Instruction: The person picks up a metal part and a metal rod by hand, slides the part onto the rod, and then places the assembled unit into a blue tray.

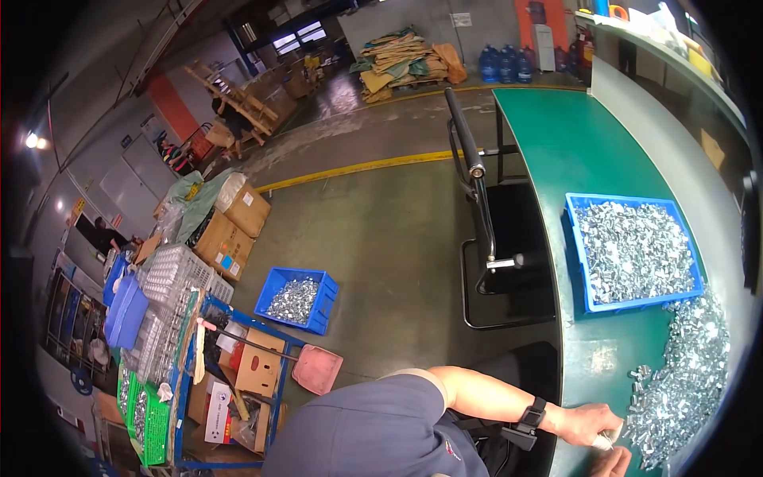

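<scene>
My left hand (590,424) reaches over the green table, wearing a dark band on its wrist. Its fingers are bent around a small pale, whitish thing (608,439) whose kind I cannot make out. Close below, my right hand (610,463) shows only in part at the lower edge. Its fingers are drawn together near that pale thing, and what they hold is hidden. Beside both hands a loose heap of small shiny metal pieces (675,397) lies on the table. Farther back, a blue crate (582,274) stands full of the same kind of pieces.
The green tabletop (556,135) runs away from me along a grey partition. A black chair (509,238) stands at its left side. On the floor are another blue crate (326,310) and a pink dustpan (318,370). Left stands a blue-framed cart (230,306) with boxes.
</scene>
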`<state>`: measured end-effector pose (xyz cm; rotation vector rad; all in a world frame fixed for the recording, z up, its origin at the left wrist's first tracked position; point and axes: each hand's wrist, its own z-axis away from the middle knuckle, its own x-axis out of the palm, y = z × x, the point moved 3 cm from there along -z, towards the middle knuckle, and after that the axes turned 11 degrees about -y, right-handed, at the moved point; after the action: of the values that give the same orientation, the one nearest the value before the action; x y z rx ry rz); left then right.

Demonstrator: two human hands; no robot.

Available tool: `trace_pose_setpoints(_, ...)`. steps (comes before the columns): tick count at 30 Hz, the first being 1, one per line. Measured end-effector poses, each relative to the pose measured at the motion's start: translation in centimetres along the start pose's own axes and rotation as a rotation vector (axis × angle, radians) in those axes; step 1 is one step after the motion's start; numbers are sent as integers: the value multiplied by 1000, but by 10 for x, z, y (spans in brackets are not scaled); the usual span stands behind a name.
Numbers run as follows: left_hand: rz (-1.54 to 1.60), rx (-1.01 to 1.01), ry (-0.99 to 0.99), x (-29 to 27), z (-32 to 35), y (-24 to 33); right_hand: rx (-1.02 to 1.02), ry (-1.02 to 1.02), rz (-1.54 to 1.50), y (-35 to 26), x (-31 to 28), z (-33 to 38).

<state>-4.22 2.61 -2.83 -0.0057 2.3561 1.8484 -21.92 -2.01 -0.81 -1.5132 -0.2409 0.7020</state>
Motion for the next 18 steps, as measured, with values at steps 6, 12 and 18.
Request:
trace_pose_setpoints(6, -41, 52, -7, -1, 0, 1, -15, -33, 163, -4, -1, 0)
trace_pose_setpoints(12, 6, 76, -11, 1, -1, -2, 34, -19, 264, -18, 5, 3)
trace_pose_setpoints(18, 27, 65, -11, 5, -5, -13, 8, -18, 95, 2, 0, 0)
